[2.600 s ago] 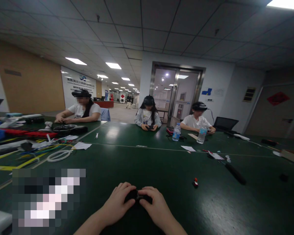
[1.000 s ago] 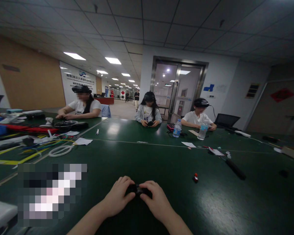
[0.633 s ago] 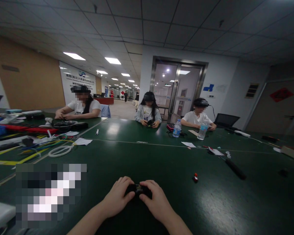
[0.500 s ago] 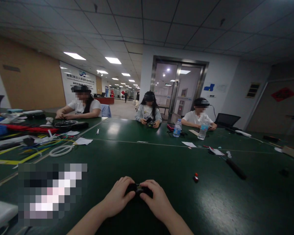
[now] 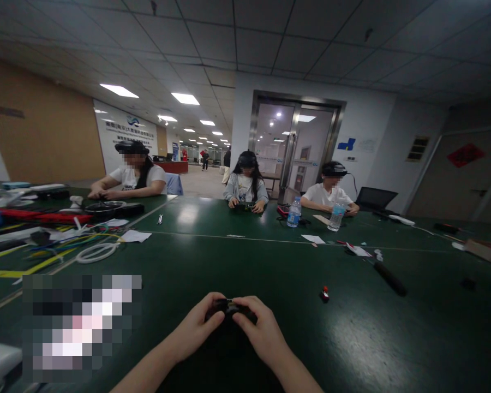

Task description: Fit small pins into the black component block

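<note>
Both my hands hold one small black object [image 5: 231,309] just over the near part of the green table [image 5: 188,289]. Its exact kind is hard to make out, since my fingers cover its two ends and only the dark middle shows. My left hand [image 5: 197,326] is closed round the left end, thumb on the near side and fingers on the far side. Closed in the same way, my right hand [image 5: 262,323] grips the right end. A small red and white item [image 5: 324,295] lies on the table to the right of my hands.
Far right lies a black-handled tool [image 5: 388,277]. Two water bottles [image 5: 294,213] stand before the people opposite. On the left are a coiled white cable [image 5: 97,253], wires, papers [image 5: 135,236] and a small wrench [image 5: 160,219]. A pixelated patch hides the near left.
My left fingers have shifted on the black object, which looks slightly turned, with more of its top left showing. Opposite, the middle person's dark item is now held wider and lower.
</note>
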Motion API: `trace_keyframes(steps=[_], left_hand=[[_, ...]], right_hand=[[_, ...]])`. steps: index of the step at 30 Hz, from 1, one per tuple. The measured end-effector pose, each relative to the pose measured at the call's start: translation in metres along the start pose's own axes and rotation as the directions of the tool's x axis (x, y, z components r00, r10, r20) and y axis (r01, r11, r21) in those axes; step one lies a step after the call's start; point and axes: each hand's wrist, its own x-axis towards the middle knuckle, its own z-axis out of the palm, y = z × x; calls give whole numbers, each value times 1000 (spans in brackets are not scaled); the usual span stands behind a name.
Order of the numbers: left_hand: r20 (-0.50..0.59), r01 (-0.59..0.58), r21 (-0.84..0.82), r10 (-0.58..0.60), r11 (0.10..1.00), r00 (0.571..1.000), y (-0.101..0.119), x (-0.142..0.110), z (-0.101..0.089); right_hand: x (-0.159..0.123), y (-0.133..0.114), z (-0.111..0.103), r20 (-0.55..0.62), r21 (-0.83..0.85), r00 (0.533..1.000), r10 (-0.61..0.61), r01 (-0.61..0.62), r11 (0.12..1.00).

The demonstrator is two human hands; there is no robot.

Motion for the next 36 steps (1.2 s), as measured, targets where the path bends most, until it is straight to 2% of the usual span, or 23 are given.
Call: trace_keyframes(steps=[5,10,18,24,30,36], left_hand=[[33,34,-107,-30,994,999,-9,2,-3],[84,19,-107,-10,994,996,-2,4,-3],[66,7,-123,2,992,998,3,4,-2],[57,6,-126,1,992,998,0,5,-1],[72,-5,-187,19,982,997,-2,5,-1],[82,5,-176,10,984,997,1,4,0]], right_hand=[[-1,-2,-1,1,7,999,34,-34,999],[-1,-2,1,7,20,999,33,-33,999],[1,3,3,-98,5,995,15,-14,1000],[1,2,2,-57,10,998,-34,35,999],[2,3,2,-17,-4,1000,-23,23,1000],[-1,-3,-1,10,-32,1000,2,-2,999]])
